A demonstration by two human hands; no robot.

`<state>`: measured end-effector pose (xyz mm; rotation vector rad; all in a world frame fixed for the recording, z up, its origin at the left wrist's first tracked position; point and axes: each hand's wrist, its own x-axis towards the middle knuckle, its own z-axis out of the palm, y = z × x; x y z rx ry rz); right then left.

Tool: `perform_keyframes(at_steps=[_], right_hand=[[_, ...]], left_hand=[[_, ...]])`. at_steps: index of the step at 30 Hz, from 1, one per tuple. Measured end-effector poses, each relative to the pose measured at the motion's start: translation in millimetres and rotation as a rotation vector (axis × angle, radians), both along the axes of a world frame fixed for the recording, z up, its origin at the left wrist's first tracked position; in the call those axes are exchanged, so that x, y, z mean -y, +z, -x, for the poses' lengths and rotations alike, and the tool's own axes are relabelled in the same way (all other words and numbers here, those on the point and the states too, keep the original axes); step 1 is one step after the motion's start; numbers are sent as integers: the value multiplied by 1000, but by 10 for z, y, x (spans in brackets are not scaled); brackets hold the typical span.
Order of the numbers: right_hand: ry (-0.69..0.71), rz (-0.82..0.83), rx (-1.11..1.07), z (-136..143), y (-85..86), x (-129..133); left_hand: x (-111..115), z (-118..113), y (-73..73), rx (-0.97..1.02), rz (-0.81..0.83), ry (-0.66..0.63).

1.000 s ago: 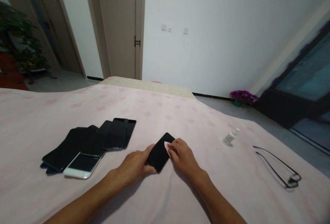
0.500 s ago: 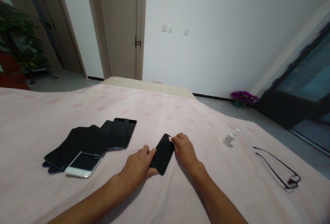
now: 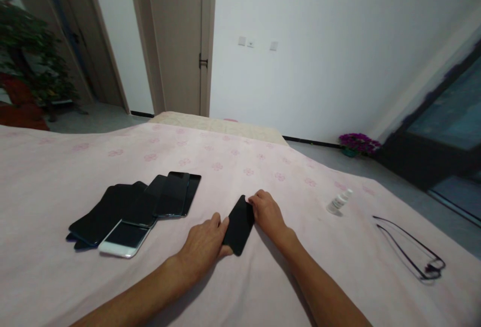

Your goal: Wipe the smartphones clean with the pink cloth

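My left hand (image 3: 203, 241) grasps a black phone (image 3: 238, 229) by its left side, with the fingers along the far-left edge and the thumb at the near end, so that the dark screen lies open to me between my two hands. The phone sits slantwise in the middle, its far end pointing a little to the right; whether its underside rests fully on the pink sheet (image 3: 308, 282) or is lifted slightly, I cannot tell. My right hand (image 3: 268, 214) is at the far-right corner of the same phone, its fingertips pinched together on a small pale wipe (image 3: 247, 199), of which just an edge shows past my fingers; cloth or paper, I cannot tell. The wipe is against the top end of the screen. To the left of my left hand, and apart from it, a group of black phones (image 3: 137, 206) lies fanned out and overlapping, and a white phone (image 3: 126, 239) with a dark screen sticks out at the near side, partly covered by one of them. On my right, well apart from my right hand, is a small white-capped bottle (image 3: 338, 203) with a label, and nearer to me beyond it lie dark-framed glasses (image 3: 429, 268), their arms stretched out away from me. Past the far edge of the sheet, purple flowers (image 3: 358, 144) stand by the white wall (image 3: 319, 66).
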<state>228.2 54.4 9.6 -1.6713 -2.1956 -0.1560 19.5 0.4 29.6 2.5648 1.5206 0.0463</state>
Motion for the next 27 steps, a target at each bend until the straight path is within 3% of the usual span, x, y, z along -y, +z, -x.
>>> perform_keyframes(at_steps=[5,11,15,19,27], right_hand=[[33,-8,-29,144,0,-69],[266,43,-64,174,18,74],[151,7,-141,-73,31,18],[72,-78,-343,-298,2,-31],[141,-188,-539,-190,12,102]], left_hand=[[70,-162,76,-45,-27,41],[118,-258,-75,-29,-105,56],[128,-245,-132,-1,-133,49],[96,-197,-91,16,-133,36],[29,-47,-81,33,-178,-18]])
